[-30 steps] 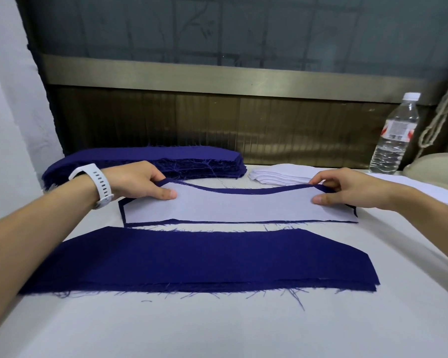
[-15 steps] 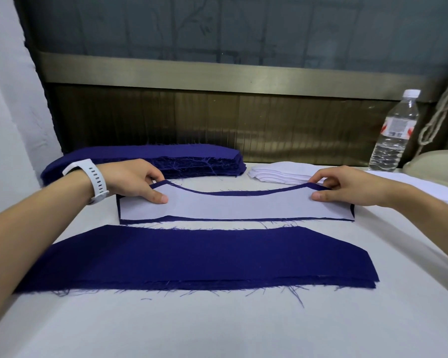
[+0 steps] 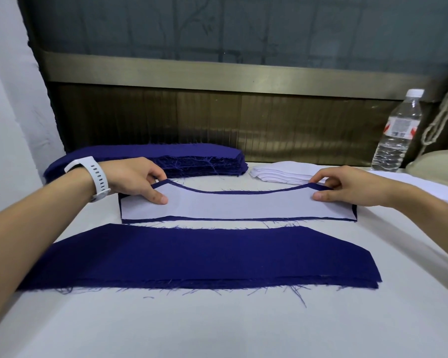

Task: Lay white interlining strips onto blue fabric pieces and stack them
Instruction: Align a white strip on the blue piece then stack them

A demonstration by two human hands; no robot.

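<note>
Head camera: A person's left hand (image 3: 132,179) and right hand (image 3: 347,186) pinch the two far corners of a long white interlining strip (image 3: 238,206), thumbs pressing down on its top face and fingers curled over its far edge. The strip lies flat on a single dark blue fabric piece (image 3: 150,219) of the same curved outline, whose edge shows as a thin blue border all round the white. The pair sits in the middle of a white-covered worktable (image 3: 217,326).

Just in front of it, nearer the camera and not touching, lies a low stack of longer dark blue fabric pieces (image 3: 192,257) with frayed threads along its near edge. Behind the left hand, against the brown ribbed wall panel (image 3: 217,120), rests a thicker pile of blue cut pieces (image 3: 192,157). To its right, behind the right hand, is a small stack of white interlining strips (image 3: 282,171).

A white strap watch (image 3: 96,177) is on the left wrist. A clear plastic water bottle with a white cap (image 3: 396,133) stands upright at the far right of the table.
</note>
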